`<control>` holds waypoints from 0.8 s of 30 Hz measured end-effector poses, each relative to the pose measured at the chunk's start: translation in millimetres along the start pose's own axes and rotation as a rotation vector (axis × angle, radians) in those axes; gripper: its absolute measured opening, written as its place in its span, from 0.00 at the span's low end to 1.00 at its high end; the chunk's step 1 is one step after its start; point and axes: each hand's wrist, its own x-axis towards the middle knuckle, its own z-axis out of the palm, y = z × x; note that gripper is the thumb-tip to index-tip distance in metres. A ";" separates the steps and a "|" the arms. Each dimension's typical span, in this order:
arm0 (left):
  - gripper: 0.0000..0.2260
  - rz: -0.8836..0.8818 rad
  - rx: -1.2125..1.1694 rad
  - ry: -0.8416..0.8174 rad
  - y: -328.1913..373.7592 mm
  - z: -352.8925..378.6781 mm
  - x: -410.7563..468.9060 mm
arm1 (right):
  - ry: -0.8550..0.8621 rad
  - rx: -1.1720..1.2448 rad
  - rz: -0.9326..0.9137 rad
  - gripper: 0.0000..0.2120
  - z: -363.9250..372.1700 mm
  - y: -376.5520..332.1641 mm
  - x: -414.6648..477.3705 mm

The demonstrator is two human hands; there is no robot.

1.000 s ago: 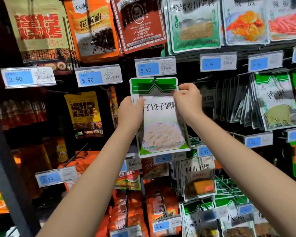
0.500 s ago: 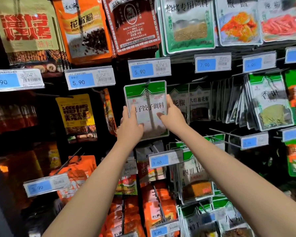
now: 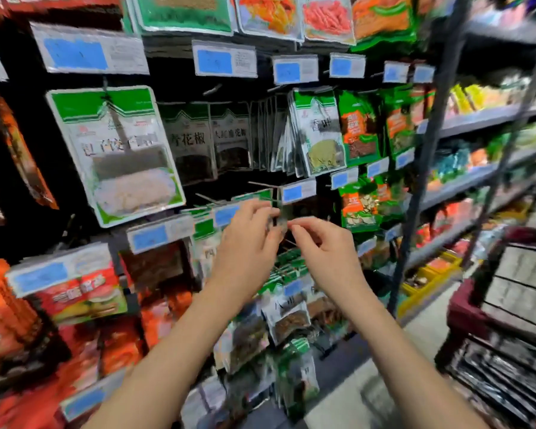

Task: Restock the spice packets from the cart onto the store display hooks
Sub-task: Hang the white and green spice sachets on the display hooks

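The green-and-white dumpling spice packet (image 3: pixel 115 156) hangs on a display hook (image 3: pixel 106 88) at the upper left, and neither hand touches it. My left hand (image 3: pixel 245 243) and my right hand (image 3: pixel 325 249) are lower and to its right, fingertips nearly meeting. Both pinch at a small blurred grey thing (image 3: pixel 280 216) just under a blue price tag (image 3: pixel 297 191). What that thing is I cannot make out. Bare hook rods (image 3: pixel 260 184) stick out beside it.
Rows of hanging packets and blue price tags fill the rack. More green packets (image 3: pixel 319 131) hang to the right. A dark upright post (image 3: pixel 427 168) separates the shelves further right. The red-framed wire cart (image 3: pixel 508 305) stands at the lower right on the pale floor.
Both hands have let go of the dumpling packet, which now hangs on its hook. They have dropped down and to the right, and the view has swung right, bringing the cart in.
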 end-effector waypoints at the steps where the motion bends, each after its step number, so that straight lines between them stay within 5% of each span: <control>1: 0.13 0.020 -0.060 -0.066 15.9 22.3 -5.5 | 0.033 -0.051 0.046 0.09 -20.3 12.2 -18.9; 9: 0.17 0.231 -0.392 -0.589 140.2 179.9 -40.2 | 0.384 -0.591 0.397 0.10 -168.8 77.4 -133.8; 13: 0.24 0.426 -0.359 -0.670 198.3 218.8 -44.8 | 0.418 -0.878 0.584 0.13 -227.2 70.0 -173.2; 18: 0.19 0.477 -0.295 -0.654 233.1 232.0 -53.5 | 0.306 -1.316 0.763 0.19 -286.5 47.9 -226.7; 24: 0.14 0.468 -0.326 -0.574 217.5 218.4 -54.5 | 0.166 -1.366 0.834 0.18 -294.8 28.3 -243.7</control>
